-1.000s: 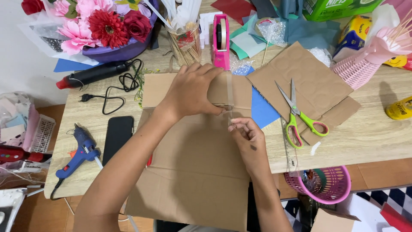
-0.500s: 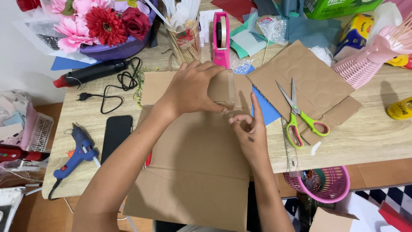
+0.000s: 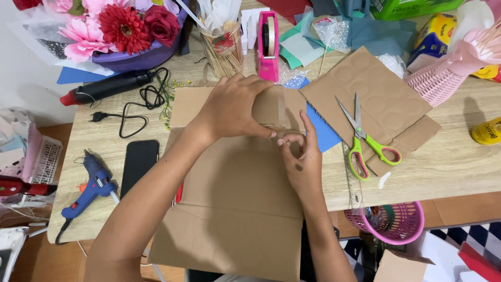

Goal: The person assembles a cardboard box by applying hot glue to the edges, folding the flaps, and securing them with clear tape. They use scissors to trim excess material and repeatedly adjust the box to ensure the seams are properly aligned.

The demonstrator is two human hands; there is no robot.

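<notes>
Pressing tape strip point(image 3: 282, 110) onto brown cardboard point(image 3: 235, 193): left hand point(image 3: 232, 109), right hand point(image 3: 302, 159).

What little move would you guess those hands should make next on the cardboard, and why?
Probably rub the right hand along the clear tape strip to flatten it: the left hand already pins the cardboard sheet, and the right fingertips pinch at the strip's near end.

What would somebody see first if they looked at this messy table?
Probably the two hands, the left hand and right hand, pressing on a big brown cardboard sheet in the middle. Next, the bright flowers at the top left, and the green-handled scissors lying on cardboard to the right.
</notes>
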